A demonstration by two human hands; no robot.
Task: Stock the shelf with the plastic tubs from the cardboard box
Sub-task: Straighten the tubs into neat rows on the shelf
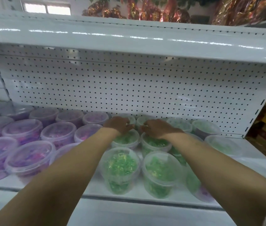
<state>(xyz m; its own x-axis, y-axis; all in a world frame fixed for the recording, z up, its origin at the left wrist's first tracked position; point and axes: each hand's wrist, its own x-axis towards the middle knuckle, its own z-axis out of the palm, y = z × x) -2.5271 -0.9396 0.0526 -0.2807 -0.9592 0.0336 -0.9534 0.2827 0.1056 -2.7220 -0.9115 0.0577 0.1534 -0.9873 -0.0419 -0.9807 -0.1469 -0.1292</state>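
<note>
Green tubs [161, 173] stand in rows on the shelf [251, 154], right of a larger block of purple tubs [29, 159]. Both hands reach to the mid rows: the left hand [119, 125] rests on one green tub's lid [125, 139], the right hand [157, 128] on its neighbour [155, 144], fingers loosely curled over the rims; whether they truly grip I cannot tell. Much stocking looks done: the purple side is full and green rows reach the pegboard [129, 85]. Bare shelf remains at the right front. The box is out of view, so what remains is unknown.
</note>
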